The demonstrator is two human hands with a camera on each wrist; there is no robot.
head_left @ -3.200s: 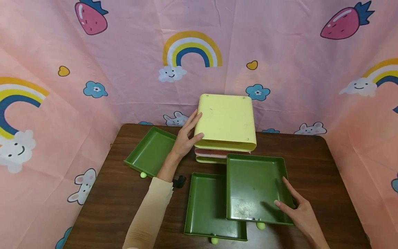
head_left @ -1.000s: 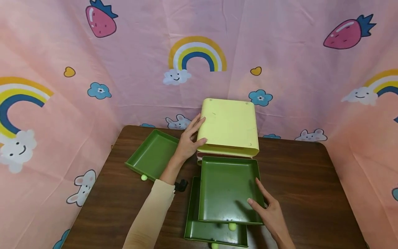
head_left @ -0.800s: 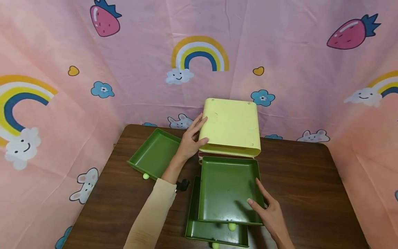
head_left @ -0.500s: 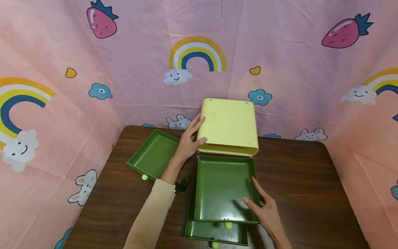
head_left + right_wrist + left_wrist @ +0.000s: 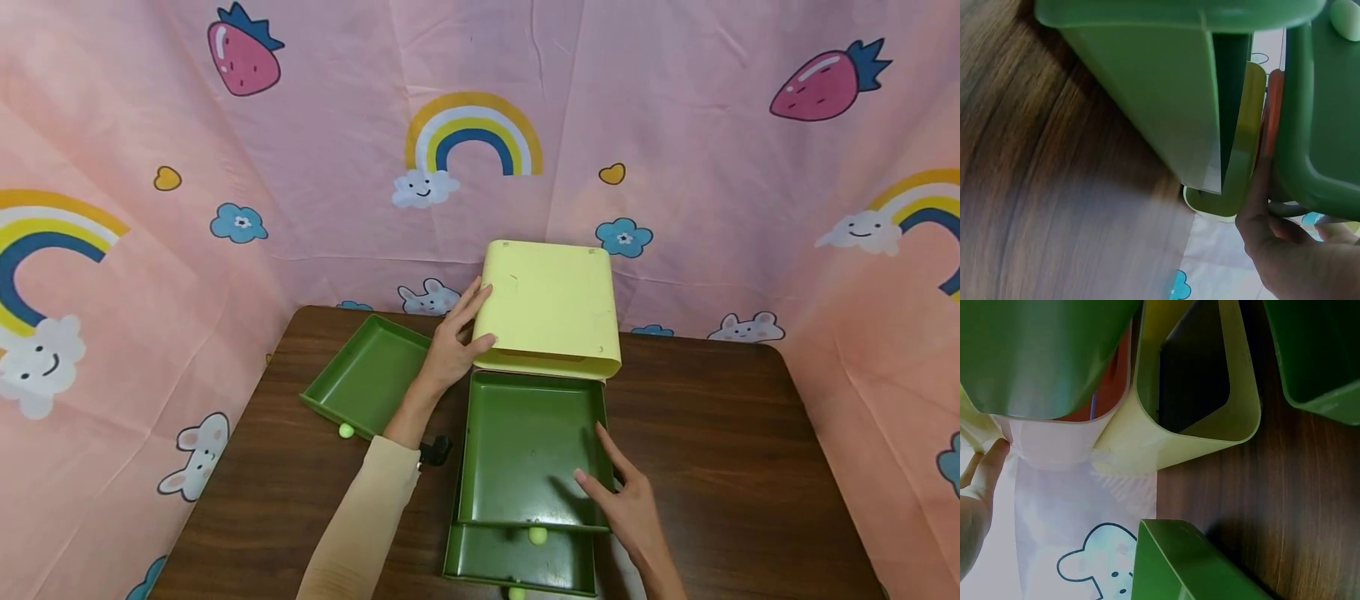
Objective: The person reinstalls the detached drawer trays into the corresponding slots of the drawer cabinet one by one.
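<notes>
My left hand [image 5: 450,346] rests on the left side of the top pale yellow drawer housing [image 5: 551,304], fingers spread and fairly straight, thumb at the front corner. My right hand [image 5: 628,504] grips a green drawer [image 5: 528,454] by its right side, thumb over the rim. The drawer is raised and level, round light green knob [image 5: 537,536] towards me. Its far end is at the front of the stack, overlapping the opening of the pink housing [image 5: 1054,437] in the left wrist view. Below that, the lower yellow housing [image 5: 1210,440] has an open front.
A second green drawer [image 5: 525,560] lies on the brown wooden table [image 5: 720,467] partly under the held one. A third green drawer [image 5: 367,375] sits at the left, angled. A patterned pink cloth [image 5: 322,125] hangs right behind the stack.
My right hand has carried the green drawer leftward, from the right front to in front of the stack, then slightly closer to it. My left hand has stayed on the yellow housing.
</notes>
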